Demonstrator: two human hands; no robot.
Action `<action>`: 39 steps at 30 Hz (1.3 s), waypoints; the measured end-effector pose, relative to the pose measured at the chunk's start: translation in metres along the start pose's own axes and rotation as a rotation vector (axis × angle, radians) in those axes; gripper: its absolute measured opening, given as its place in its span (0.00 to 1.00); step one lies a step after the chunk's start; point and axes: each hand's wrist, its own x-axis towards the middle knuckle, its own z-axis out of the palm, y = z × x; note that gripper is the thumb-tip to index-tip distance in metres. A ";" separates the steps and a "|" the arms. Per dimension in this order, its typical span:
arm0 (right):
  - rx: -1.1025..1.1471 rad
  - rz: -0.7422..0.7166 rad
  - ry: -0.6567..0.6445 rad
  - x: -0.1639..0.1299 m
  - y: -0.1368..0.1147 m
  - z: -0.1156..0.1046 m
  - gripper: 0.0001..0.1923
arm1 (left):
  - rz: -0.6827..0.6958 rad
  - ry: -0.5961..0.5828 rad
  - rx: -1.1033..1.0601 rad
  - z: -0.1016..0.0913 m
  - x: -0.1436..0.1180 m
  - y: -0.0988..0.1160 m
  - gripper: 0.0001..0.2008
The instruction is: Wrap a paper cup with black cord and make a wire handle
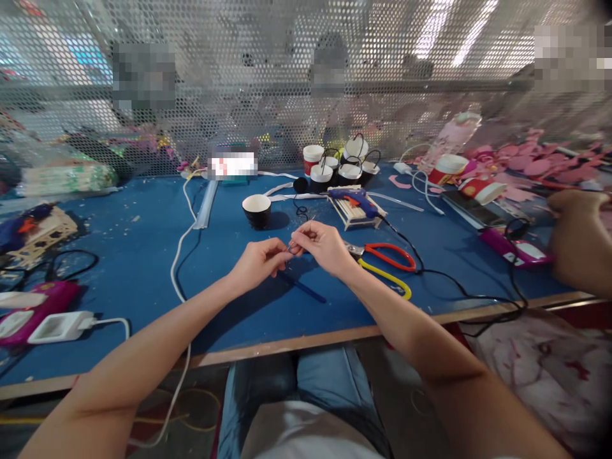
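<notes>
You had both hands up over the blue table, fingertips meeting just in front of you. Left hand was pinched shut on the near end of a thin wire; right hand was closed on it too, thumb and forefinger clamped just beside the left's. The wire itself was tiny, dark and partly hidden by your fingers, so I can't tell if it was being bent, twisted or threaded. It sat in the air between the two pinches, above the table, not resting on it.

My read: this was fine two-handed shaping. To do it well, you needed the pinch points close together, one hand holding steady while the other turned, and small moves so the wire didn't kink or slip out.

A blue pen lay on the table right under your hands, apart from them. The red-handled pliers and the yellow-handled pliers lay just right of your right wrist, untouched. A black cup stood beyond your hands, near but apart. A blue glue gun rested on a tray of sticks further back, with its cord running off right. More black-and-white cups clustered by the mesh screen. Another person's arm sat at the far right edge, well apart from your hands.
</notes>
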 end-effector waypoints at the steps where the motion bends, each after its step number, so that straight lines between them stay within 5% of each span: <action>1: -0.002 0.000 -0.009 0.000 0.000 0.000 0.12 | 0.007 0.003 0.013 -0.001 0.000 0.000 0.12; 12: 0.000 -0.032 -0.003 -0.002 -0.001 0.002 0.12 | 0.031 -0.053 0.013 -0.005 0.000 0.005 0.15; 22: 0.158 0.018 0.143 0.004 -0.007 -0.007 0.13 | -0.207 -0.223 -0.444 -0.017 0.009 0.002 0.25; 25: 0.202 0.020 0.160 0.006 -0.005 -0.011 0.13 | -0.201 -0.274 -0.488 -0.021 0.009 0.002 0.20; 32: 0.167 -0.006 0.183 0.007 -0.003 -0.010 0.13 | -0.044 -0.008 -0.107 -0.008 0.005 0.004 0.12; 39: 0.206 0.014 0.128 0.009 -0.005 -0.014 0.13 | -0.205 -0.297 -0.563 -0.015 0.006 0.005 0.18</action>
